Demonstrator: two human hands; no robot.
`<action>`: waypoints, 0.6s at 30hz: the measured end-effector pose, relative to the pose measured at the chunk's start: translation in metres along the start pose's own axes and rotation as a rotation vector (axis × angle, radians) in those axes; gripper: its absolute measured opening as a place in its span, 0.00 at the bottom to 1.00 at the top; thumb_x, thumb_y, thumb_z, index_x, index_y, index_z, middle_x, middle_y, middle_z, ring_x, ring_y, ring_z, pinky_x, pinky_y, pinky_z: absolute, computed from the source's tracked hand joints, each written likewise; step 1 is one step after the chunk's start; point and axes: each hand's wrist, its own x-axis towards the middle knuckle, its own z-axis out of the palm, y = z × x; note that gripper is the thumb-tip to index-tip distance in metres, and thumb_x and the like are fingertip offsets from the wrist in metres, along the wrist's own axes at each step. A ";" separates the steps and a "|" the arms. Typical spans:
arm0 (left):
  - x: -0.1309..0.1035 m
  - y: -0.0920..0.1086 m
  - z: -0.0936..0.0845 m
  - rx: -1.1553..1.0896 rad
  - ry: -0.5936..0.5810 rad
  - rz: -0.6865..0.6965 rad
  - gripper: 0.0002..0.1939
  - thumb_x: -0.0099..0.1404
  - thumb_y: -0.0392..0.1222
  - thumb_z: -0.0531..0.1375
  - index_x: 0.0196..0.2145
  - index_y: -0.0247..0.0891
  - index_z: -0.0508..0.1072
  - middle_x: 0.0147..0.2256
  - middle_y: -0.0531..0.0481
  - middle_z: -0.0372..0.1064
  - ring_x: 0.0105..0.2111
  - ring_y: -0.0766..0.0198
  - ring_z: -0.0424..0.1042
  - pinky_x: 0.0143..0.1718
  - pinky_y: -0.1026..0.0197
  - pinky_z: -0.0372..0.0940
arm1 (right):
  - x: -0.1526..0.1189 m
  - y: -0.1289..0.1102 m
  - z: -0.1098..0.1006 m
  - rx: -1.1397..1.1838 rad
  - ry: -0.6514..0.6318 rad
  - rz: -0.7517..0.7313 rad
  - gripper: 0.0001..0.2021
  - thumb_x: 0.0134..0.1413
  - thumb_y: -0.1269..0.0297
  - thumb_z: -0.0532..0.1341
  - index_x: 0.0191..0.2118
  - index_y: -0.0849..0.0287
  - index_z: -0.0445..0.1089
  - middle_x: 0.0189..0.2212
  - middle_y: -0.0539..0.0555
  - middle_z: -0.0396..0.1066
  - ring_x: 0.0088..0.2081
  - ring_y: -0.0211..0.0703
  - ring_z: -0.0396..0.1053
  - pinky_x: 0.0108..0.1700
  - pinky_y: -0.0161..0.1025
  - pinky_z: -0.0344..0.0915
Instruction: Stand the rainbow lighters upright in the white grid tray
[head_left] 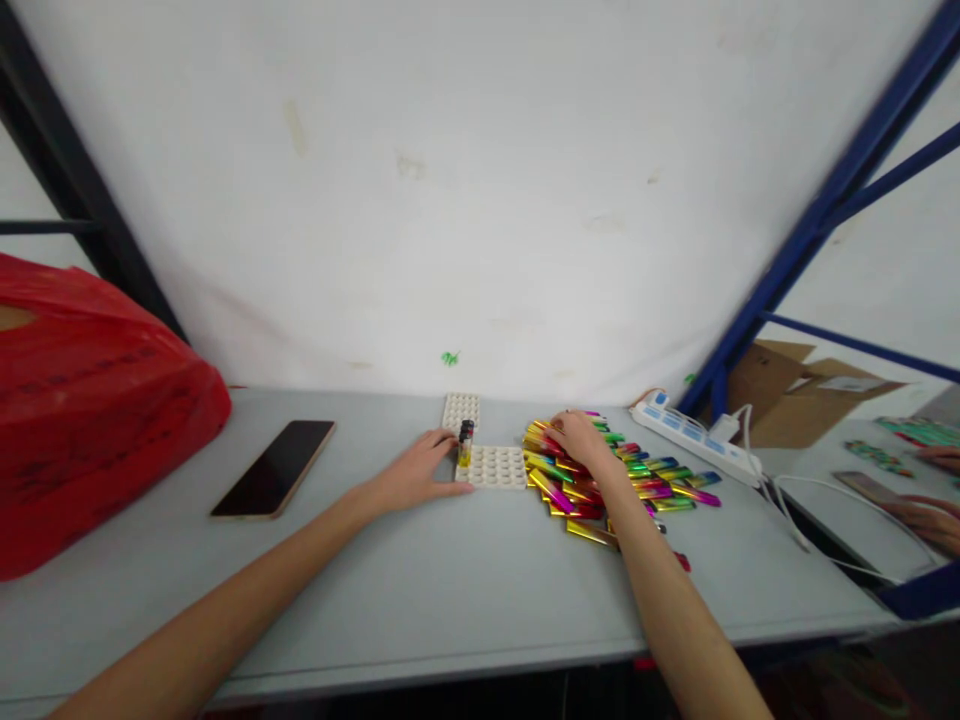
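My left hand (424, 468) lies at the left edge of a white studded block (495, 468), thumb stretched along its front corner and fingers apart behind. Close to these fingertips, a few small yellow pieces with black tops (466, 440) stand upright at the block's left side. To the right, my right hand (581, 438) reaches down into a pile of shiny, multicoloured, lighter-like sticks (592, 535). Its fingers are bent together on the far left part of the pile; what lies between them is hidden. A second white studded block (461, 410) sits behind the first.
A dark-screened phone (276, 470) lies left, beside a red plastic bag (97, 410). A white power strip (697, 440) with cables stands right, near a blue metal frame (810, 230). Beyond it are a cardboard box (802, 385) and another person's hand (926, 525).
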 end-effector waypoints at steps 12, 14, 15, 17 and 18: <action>0.001 -0.003 0.002 0.006 -0.001 0.016 0.34 0.63 0.68 0.69 0.56 0.41 0.75 0.60 0.39 0.69 0.63 0.42 0.67 0.68 0.45 0.63 | -0.018 -0.014 -0.023 0.129 0.181 0.071 0.21 0.78 0.56 0.50 0.55 0.60 0.78 0.44 0.63 0.83 0.46 0.52 0.79 0.49 0.40 0.64; 0.001 -0.004 0.002 0.008 0.000 0.020 0.35 0.63 0.70 0.68 0.56 0.40 0.75 0.60 0.38 0.69 0.63 0.42 0.67 0.68 0.45 0.62 | -0.020 -0.019 -0.026 0.275 0.285 0.035 0.23 0.77 0.52 0.50 0.56 0.59 0.78 0.42 0.61 0.83 0.43 0.51 0.78 0.47 0.40 0.65; 0.001 -0.004 0.003 0.007 0.000 0.023 0.36 0.63 0.70 0.68 0.56 0.40 0.75 0.60 0.38 0.69 0.63 0.42 0.67 0.68 0.45 0.62 | -0.020 -0.023 -0.027 0.367 0.334 0.006 0.24 0.75 0.49 0.52 0.55 0.58 0.79 0.39 0.60 0.82 0.40 0.50 0.77 0.44 0.40 0.65; 0.001 -0.003 0.002 0.008 0.000 0.027 0.36 0.63 0.71 0.67 0.56 0.40 0.74 0.60 0.38 0.69 0.63 0.42 0.68 0.68 0.45 0.63 | -0.021 -0.033 -0.025 0.562 0.385 -0.037 0.26 0.70 0.41 0.56 0.48 0.59 0.80 0.30 0.55 0.78 0.32 0.47 0.72 0.36 0.39 0.63; 0.001 -0.003 0.002 0.010 0.000 0.027 0.36 0.63 0.71 0.67 0.56 0.40 0.74 0.61 0.37 0.69 0.63 0.42 0.67 0.68 0.45 0.62 | -0.022 -0.039 -0.023 0.652 0.380 -0.049 0.27 0.66 0.37 0.58 0.42 0.59 0.79 0.26 0.53 0.74 0.28 0.44 0.68 0.33 0.38 0.60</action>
